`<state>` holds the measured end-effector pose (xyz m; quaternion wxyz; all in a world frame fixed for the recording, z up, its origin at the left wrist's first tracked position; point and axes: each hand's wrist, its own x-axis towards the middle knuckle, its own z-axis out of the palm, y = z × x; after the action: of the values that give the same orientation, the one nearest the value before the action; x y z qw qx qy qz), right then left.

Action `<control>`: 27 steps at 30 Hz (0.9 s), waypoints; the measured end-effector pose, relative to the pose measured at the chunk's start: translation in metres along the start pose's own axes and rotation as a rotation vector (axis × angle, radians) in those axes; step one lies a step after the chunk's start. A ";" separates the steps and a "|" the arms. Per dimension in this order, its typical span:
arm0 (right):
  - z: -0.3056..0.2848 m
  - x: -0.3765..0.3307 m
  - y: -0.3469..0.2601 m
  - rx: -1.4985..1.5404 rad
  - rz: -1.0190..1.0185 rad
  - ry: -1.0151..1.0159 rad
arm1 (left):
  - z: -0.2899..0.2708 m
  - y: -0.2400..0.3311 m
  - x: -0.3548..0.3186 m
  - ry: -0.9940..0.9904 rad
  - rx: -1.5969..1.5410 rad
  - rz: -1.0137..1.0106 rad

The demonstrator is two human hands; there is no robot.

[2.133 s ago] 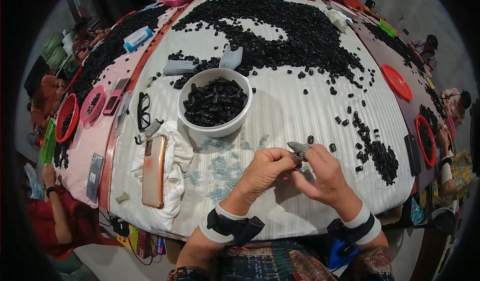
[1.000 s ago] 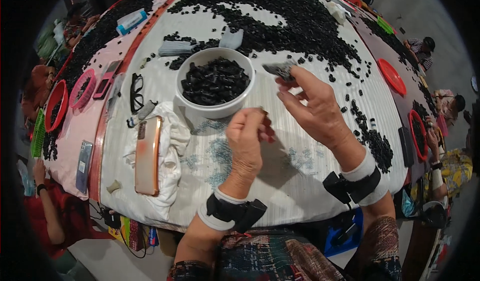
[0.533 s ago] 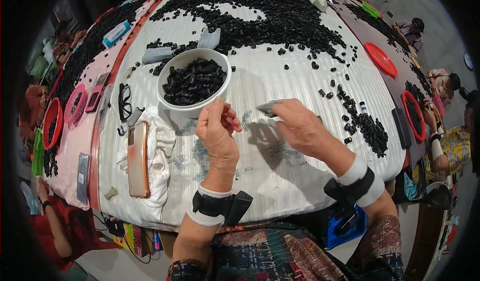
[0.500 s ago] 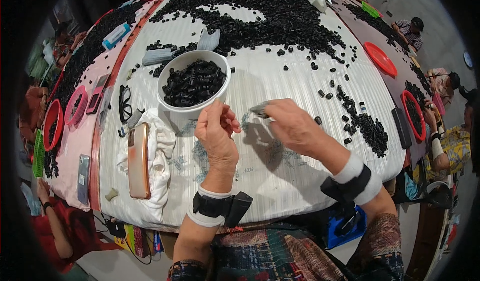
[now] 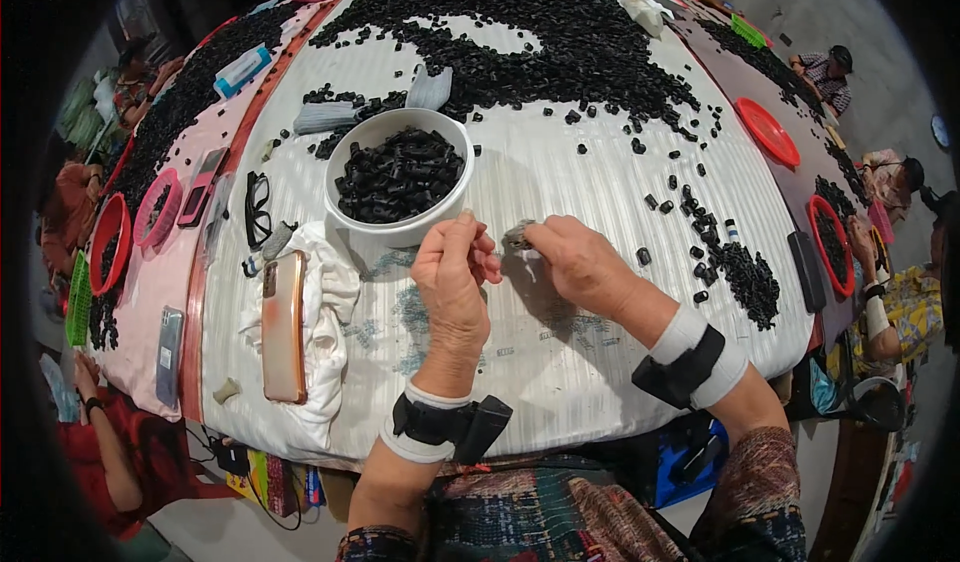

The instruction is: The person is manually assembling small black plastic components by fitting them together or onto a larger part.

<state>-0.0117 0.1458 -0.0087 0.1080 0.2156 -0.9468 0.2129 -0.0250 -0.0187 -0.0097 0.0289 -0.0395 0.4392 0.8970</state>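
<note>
Taking twelve o'clock as straight away from the person, a small, limp-looking grey piece (image 5: 519, 234) is up in the right hand (image 5: 575, 262), above the counter (image 5: 590, 187), with the thumb and forefinger drawn close on it and the other fingers folded behind. It sticks out at nine o'clock from those fingers, and the right hand, being the one that touches it, is plainly the nearer. The left hand (image 5: 450, 272) is just beside but apart, so from its fingertips the piece lies at about three o'clock, across a narrow gap that the two hands share; that short gap looks like the relation that matters most. The left thumb and forefinger are close together, the rest loosely curled, and whether something tiny is pinched there I cannot tell. The piece's free end points toward nine o'clock, at the left fingertips, and its long axis seems to run roughly nine to three, though the grip covers the other end and its full length cannot be judged. From the left fingertips, the white bowl (image 5: 395, 234) of black parts (image 5: 400, 172) is near, at ten o'clock. From the right hand, a single black part (image 5: 643, 256) lies at three o'clock, a small black heap (image 5: 752, 287) farther along at about half past three, and the broad black pile (image 5: 600, 52) well apart at twelve.
</note>
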 end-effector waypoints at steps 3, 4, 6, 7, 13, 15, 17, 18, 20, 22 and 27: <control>-0.010 -0.008 0.004 0.049 0.012 0.108 | 0.004 -0.001 -0.002 -0.036 0.054 -0.075; -0.014 -0.010 0.002 0.134 0.083 0.155 | 0.006 -0.002 -0.003 -0.050 0.101 -0.121; -0.018 -0.013 0.004 0.175 0.145 0.168 | 0.008 -0.003 -0.005 -0.059 0.132 -0.129; -0.015 -0.016 0.007 0.165 0.149 0.177 | 0.009 -0.003 -0.005 -0.062 0.164 -0.136; -0.017 -0.020 0.013 -0.060 0.038 0.161 | 0.005 -0.004 -0.007 -0.092 0.152 -0.159; -0.030 -0.015 0.027 -0.076 0.050 0.244 | 0.005 -0.003 -0.006 -0.093 0.151 -0.162; -0.047 -0.014 0.038 -0.056 0.048 0.334 | 0.006 0.000 -0.007 -0.089 0.149 -0.166; -0.054 -0.019 0.041 -0.055 0.051 0.328 | 0.008 0.001 -0.007 -0.090 0.164 -0.162; -0.063 -0.025 0.043 0.005 0.169 0.346 | 0.009 0.001 -0.008 -0.086 0.179 -0.162; -0.062 -0.031 0.044 0.025 0.203 0.299 | 0.010 -0.001 -0.008 -0.104 0.192 -0.168; -0.047 -0.033 0.035 -0.010 0.164 0.115 | 0.010 -0.002 -0.009 -0.158 0.216 -0.196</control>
<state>0.0067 0.2076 0.0106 0.1455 0.1244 -0.9546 0.2283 -0.0162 -0.0102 -0.0043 0.1546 -0.0083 0.5237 0.8377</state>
